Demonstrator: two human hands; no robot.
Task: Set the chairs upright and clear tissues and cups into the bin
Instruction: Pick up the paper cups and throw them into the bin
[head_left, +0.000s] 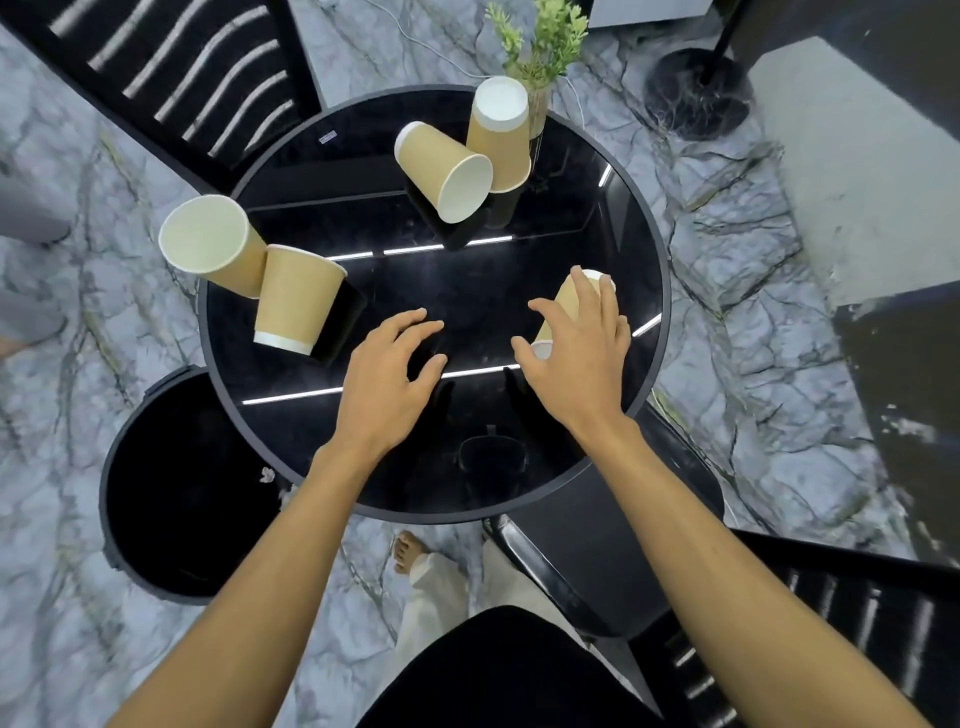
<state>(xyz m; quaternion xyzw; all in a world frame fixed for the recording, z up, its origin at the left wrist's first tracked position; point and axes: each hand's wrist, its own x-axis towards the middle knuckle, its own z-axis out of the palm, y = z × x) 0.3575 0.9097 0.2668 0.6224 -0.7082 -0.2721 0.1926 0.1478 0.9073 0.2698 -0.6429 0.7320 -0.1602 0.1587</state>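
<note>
Paper cups (447, 171) lie about a round black table (478, 296): two at its left edge, two at its far side. Our right hand (576, 358) rests spread over a fifth cup (563, 304) tipped near the table's right edge, fingers fairly straight, not closed round it. Our left hand (387, 374) hovers over the table's middle, loosely curled, holding nothing. A black bin (156, 467) stands at the table's near left, and slatted chairs (182, 67) at its far left and near right.
</note>
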